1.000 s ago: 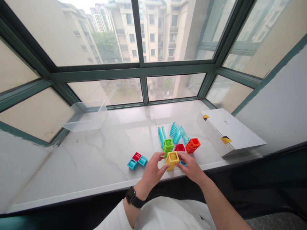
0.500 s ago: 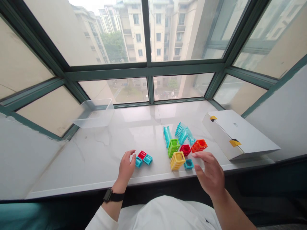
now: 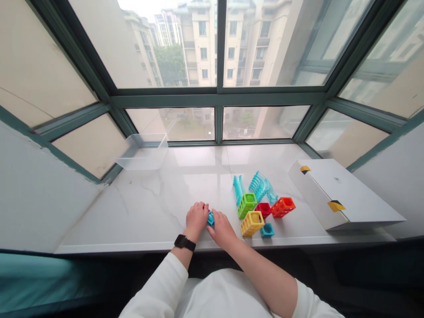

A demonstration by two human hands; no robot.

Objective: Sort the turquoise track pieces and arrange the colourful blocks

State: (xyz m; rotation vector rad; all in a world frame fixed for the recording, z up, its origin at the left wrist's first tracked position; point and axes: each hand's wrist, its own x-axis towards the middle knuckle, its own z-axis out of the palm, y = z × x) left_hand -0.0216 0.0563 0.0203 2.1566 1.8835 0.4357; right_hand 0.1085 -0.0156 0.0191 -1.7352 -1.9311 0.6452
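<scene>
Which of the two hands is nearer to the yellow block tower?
Right. The right hand is to the left of the yellow block tower, apart from it; the left hand is farther left.

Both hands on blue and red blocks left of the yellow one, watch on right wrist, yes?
No, the head view shows the watch on the left wrist. Left hand and right hand are on blue and red blocks, as stated.
</scene>
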